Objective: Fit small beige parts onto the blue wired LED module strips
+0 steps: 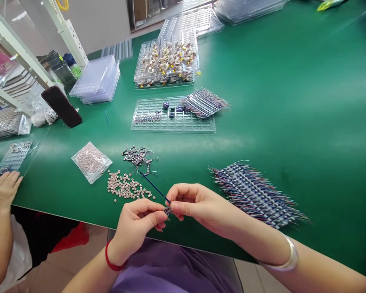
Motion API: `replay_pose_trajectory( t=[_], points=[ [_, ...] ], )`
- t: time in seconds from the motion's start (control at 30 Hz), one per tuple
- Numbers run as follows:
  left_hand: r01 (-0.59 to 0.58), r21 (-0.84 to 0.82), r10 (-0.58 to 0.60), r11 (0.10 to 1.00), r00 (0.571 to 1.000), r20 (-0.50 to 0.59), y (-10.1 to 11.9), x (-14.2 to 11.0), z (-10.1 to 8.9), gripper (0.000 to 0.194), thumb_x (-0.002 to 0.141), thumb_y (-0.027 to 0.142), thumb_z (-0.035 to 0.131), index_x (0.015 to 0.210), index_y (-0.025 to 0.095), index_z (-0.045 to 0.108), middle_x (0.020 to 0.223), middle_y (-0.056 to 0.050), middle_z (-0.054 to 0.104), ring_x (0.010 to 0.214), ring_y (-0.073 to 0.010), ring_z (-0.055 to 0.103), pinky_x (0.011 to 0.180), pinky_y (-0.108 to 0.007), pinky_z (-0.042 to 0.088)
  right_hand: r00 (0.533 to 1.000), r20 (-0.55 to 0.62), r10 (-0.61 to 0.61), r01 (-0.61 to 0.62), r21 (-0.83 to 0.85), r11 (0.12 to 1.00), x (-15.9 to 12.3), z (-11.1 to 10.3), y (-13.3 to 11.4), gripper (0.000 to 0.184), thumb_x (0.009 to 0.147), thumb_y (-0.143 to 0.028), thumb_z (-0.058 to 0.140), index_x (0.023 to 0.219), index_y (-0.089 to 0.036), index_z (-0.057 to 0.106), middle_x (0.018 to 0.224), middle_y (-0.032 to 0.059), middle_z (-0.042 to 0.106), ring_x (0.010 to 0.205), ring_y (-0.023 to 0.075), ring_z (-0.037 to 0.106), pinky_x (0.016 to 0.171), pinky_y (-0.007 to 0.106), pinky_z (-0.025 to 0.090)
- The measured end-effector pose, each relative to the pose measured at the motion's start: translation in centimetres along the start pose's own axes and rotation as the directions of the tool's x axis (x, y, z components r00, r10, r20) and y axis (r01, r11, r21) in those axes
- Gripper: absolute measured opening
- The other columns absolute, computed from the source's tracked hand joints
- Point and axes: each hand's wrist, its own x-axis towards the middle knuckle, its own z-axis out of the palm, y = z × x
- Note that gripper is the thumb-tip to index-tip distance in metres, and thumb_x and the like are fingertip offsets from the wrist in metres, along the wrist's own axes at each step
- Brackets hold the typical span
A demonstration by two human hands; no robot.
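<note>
Near the table's front edge, my left hand (140, 221) pinches a small wired electronic part (167, 210) between thumb and fingertips. My right hand (192, 203) is closed close beside it, its thumb and fingers on a thin dark blue strip (154, 186). The strip slants up and to the left, and its lower end meets the small part, partly hidden by the fingertips. Just beyond my hands lie many loose pinkish ring-shaped pieces (125, 186) and a heap of small parts with wire leads (137, 155).
To the right lies a stack of wired strips (259, 193). Behind sit a clear tray (173, 126) with more wired strips and trays of white-and-yellow parts (167, 61). A bag of ring pieces (91, 162), a phone (61, 106) and a co-worker's hand (5, 189) are left.
</note>
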Motion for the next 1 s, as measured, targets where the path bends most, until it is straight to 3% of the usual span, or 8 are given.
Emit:
replay_pose_trajectory(
  t=[0.13,0.23,0.37,0.47,0.57,0.77,0.9,1.0],
  points=[
    [0.191,-0.086,-0.184,0.978,0.979,0.089,-0.1,0.5,-0.6,0.028,0.059,0.039,0.086,0.067,0.014,0.076,0.058,-0.003,0.066,0.049,-0.0101,0.058,0.048,-0.021,0.048,0.997,0.024,0.072,-0.074,0.092,0.993,0.1,0.0,0.0,0.034,0.059,-0.041,0.088,0.071,-0.016,0.07,0.062,-0.001,0.065,0.055,0.0098,0.053,0.055,0.023,0.042],
    [0.203,-0.017,-0.199,0.979,0.971,0.131,0.6,1.2,-1.4,0.027,0.061,0.038,0.084,0.068,0.014,0.076,0.058,-0.003,0.067,0.048,-0.0103,0.058,0.048,-0.021,0.048,0.999,-0.008,0.047,-0.046,0.095,0.994,0.1,-0.1,-0.4,0.034,0.058,-0.042,0.089,0.073,-0.017,0.071,0.063,-0.0007,0.065,0.054,0.01,0.052,0.053,0.024,0.042],
    [-0.125,0.393,0.125,0.911,0.992,0.026,2.9,3.6,-2.7,0.017,0.076,0.031,0.072,0.082,0.015,0.076,0.062,-0.003,0.068,0.052,-0.0117,0.059,0.052,-0.023,0.05,0.977,-0.198,-0.081,0.092,0.043,0.995,0.3,-0.8,-0.8,0.04,0.059,-0.045,0.088,0.085,-0.019,0.074,0.068,-0.0005,0.063,0.058,0.0114,0.053,0.055,0.026,0.045],
    [-0.323,0.767,0.462,0.554,0.886,0.04,4.2,6.4,-3.7,0.013,0.084,0.022,0.064,0.086,0.018,0.076,0.07,-0.002,0.069,0.06,-0.013,0.06,0.059,-0.024,0.049,0.939,-0.308,-0.152,0.128,-0.095,0.987,0.6,-1.3,-0.6,0.044,0.061,-0.051,0.085,0.089,-0.019,0.074,0.07,0.0016,0.065,0.062,0.0139,0.056,0.059,0.029,0.049],
    [-0.317,0.836,0.532,0.447,0.846,0.037,4.1,7.9,-4.4,0.019,0.084,0.016,0.063,0.1,0.017,0.074,0.077,-0.002,0.067,0.067,-0.0146,0.06,0.067,-0.028,0.048,0.912,-0.345,-0.222,0.137,-0.254,0.957,0.8,-1.4,-0.3,0.043,0.064,-0.057,0.081,0.084,-0.019,0.072,0.075,0.0039,0.068,0.066,0.016,0.059,0.063,0.031,0.052],
    [-0.453,0.883,0.686,0.124,0.682,0.253,0.7,4.1,-4.0,0.012,0.089,0.022,0.061,0.09,0.018,0.073,0.076,-0.004,0.062,0.074,-0.018,0.056,0.073,-0.032,0.047,0.894,-0.291,-0.341,0.16,-0.503,0.849,1.1,-1.0,0.3,0.042,0.075,-0.06,0.07,0.086,-0.019,0.067,0.076,0.0052,0.069,0.068,0.0185,0.062,0.064,0.031,0.054],
    [-0.473,0.875,0.663,0.106,0.689,0.292,-1.8,1.1,-3.5,0.012,0.09,0.02,0.06,0.093,0.019,0.071,0.075,-0.004,0.062,0.073,-0.0175,0.054,0.068,-0.03,0.046,0.892,-0.223,-0.392,0.175,-0.629,0.758,1.1,-0.7,1.1,0.033,0.085,-0.052,0.064,0.088,-0.02,0.065,0.076,0.0049,0.069,0.067,0.0189,0.064,0.061,0.031,0.055],
    [-0.447,0.89,0.663,0.09,0.694,0.281,-2.9,0.0,-3.2,0.012,0.09,0.02,0.06,0.095,0.019,0.071,0.073,-0.004,0.061,0.07,-0.0171,0.053,0.065,-0.03,0.044,0.854,-0.102,-0.51,0.24,-0.793,0.56,1.1,-0.4,1.7,0.016,0.092,-0.034,0.057,0.083,-0.021,0.062,0.073,0.0035,0.066,0.066,0.018,0.062,0.06,0.03,0.053]
  ],
)
